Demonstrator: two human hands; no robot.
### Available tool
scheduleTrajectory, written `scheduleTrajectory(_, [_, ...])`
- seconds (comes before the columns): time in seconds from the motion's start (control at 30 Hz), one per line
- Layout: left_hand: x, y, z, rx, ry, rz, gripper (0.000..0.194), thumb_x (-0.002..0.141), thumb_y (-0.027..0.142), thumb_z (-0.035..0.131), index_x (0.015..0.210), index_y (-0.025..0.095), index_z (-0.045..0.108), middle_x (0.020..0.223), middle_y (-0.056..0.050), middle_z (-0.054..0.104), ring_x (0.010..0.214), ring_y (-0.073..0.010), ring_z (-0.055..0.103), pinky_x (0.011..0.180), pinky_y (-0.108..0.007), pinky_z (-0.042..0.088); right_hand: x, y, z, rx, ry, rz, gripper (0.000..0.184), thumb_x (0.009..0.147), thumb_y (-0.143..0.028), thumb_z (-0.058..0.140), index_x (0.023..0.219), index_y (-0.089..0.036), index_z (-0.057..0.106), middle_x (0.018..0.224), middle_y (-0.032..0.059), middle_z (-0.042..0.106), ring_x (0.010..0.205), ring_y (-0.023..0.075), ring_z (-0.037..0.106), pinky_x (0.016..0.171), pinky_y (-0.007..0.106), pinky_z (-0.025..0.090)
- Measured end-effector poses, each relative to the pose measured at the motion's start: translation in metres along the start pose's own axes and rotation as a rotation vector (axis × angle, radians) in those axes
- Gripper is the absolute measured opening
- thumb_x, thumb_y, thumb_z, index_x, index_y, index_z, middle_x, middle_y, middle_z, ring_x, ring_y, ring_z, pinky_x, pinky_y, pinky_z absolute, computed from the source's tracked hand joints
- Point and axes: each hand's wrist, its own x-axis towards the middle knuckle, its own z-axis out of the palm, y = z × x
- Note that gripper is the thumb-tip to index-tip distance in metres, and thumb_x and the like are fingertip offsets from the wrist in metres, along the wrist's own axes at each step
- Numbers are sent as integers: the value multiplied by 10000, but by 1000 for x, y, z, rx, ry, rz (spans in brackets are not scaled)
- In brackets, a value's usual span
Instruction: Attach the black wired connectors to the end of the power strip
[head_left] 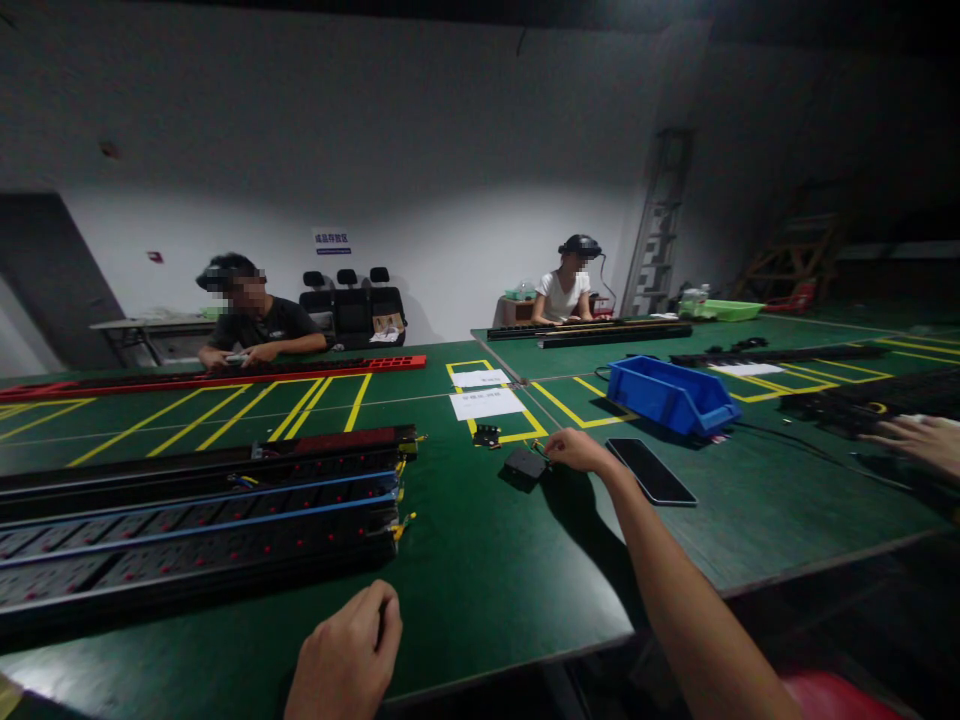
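The green desk (480, 600) has, left of a phone (651, 471), a black box (525, 468); the right hand (579, 450) bends fingers (558, 446) at its edge, grip impossible to tell; the left hand (346, 642) makes a loose, seemingly empty fist

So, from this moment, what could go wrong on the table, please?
The right hand is close against the black box, so a careless push might slide it. The phone lies close beside the right forearm; a sweep could knock it. Wires stick out from the ends of the long strips, beyond the left hand, so they may snag.
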Motion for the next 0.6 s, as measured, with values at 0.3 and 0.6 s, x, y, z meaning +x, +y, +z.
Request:
scheduleTrajectory(0.3, [1, 1, -1, 0, 13, 2, 335, 997, 300, 366, 816, 253, 644, 713, 19, 704, 625, -131, 666, 584, -252, 365, -6, -4, -5, 26, -146, -56, 286, 702, -43, 655, 916, -145, 815, 883, 70, 774, 798, 200, 684, 669, 235, 459])
scheduleTrajectory(0.6, [1, 0, -1, -7, 19, 0, 329, 986, 314, 377, 817, 257, 654, 719, 15, 715, 632, -132, 675, 569, -235, 378, -9, -1, -7, 23, -144, -18, 138, 734, -90, 674, 775, -166, 782, 811, 68, 765, 778, 210, 695, 647, 247, 458])
